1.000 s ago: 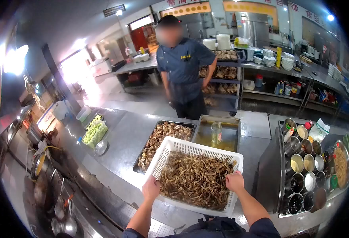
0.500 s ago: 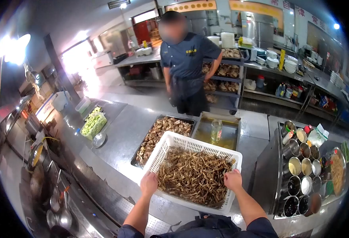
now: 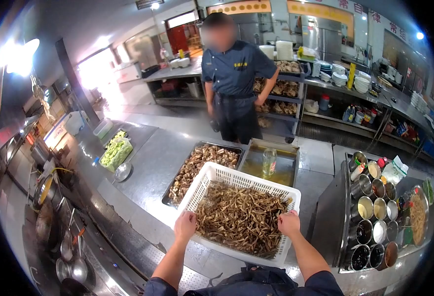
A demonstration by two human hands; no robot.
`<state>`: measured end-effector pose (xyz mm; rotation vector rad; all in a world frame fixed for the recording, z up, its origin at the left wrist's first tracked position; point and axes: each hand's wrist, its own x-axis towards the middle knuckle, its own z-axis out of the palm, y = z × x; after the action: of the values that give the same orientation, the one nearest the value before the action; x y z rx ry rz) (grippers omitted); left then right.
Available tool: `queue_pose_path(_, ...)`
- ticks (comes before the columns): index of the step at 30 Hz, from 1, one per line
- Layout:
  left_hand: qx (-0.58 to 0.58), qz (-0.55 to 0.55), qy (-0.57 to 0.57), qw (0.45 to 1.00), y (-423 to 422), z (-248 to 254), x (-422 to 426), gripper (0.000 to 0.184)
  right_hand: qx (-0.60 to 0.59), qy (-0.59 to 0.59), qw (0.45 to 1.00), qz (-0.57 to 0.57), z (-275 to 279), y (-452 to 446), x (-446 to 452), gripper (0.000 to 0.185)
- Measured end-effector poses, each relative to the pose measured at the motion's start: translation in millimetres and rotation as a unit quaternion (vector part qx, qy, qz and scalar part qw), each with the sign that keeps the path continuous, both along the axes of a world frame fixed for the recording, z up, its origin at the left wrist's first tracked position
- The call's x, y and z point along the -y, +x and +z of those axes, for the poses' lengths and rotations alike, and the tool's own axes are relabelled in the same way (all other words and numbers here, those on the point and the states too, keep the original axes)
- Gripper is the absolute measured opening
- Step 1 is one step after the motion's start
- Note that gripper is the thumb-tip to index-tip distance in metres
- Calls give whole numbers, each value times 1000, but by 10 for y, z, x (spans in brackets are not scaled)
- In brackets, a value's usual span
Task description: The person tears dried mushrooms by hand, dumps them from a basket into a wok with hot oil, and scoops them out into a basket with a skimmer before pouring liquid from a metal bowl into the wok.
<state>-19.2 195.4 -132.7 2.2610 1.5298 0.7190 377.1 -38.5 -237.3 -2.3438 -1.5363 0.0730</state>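
Observation:
A white slotted plastic basket [image 3: 208, 173] sits in front of me, tilted in the view. Brown, thin dried strips [image 3: 241, 217] fill it; their exact kind is unclear. My left hand [image 3: 185, 226] grips the basket's left rim, fingers curled over it. On the right rim, my right hand [image 3: 289, 223] is closed the same way. Behind the basket, partly covered by it, lies a dark tray of brown chunks [image 3: 202, 163]. Beside that is a metal tray [image 3: 251, 158] with yellowish liquid and a glass jar [image 3: 269, 162] standing in it.
A person [image 3: 234, 79] stands across the steel counter [image 3: 143, 192], hand on hip. Seasoning pots [image 3: 366, 206] line the right side. On the left are a tub of chopped greens [image 3: 117, 154], a strainer [image 3: 123, 171], ladles [image 3: 79, 269] and woks [image 3: 47, 224].
The view has shifted very slightly. Both hands keep their hold on the basket's rims, and the basket stays in about the same place.

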Motion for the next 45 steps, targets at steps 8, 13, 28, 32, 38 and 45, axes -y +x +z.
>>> queue_pose_path(8, -26, 2, 4, 1000, 9, -3, 15, 17, 3, -5, 1000, -4, -25, 2, 5, 9)
queue_pose_path(13, -26, -20, 23, 999, -21, -15, -15, 20, 6, -12, 1000, -4, -3, -1, 1, 10)
queue_pose_path(28, 7, -55, 52, 997, -46, -34, -34, 33, 3, -4, 1000, -5, 50, -14, 10, 11)
queue_pose_path(32, 33, -37, 28, 998, -22, 0, -14, 31, 16, -8, 1000, -6, 31, -13, -4, 10)
queue_pose_path(38, 26, -18, 22, 999, 13, 15, -22, 24, 36, 14, 999, 6, -50, 34, -17, 8)
queue_pose_path(45, -18, 8, 44, 999, 43, 20, 1, 21, 18, -11, 1000, -3, 0, 25, -13, 9)
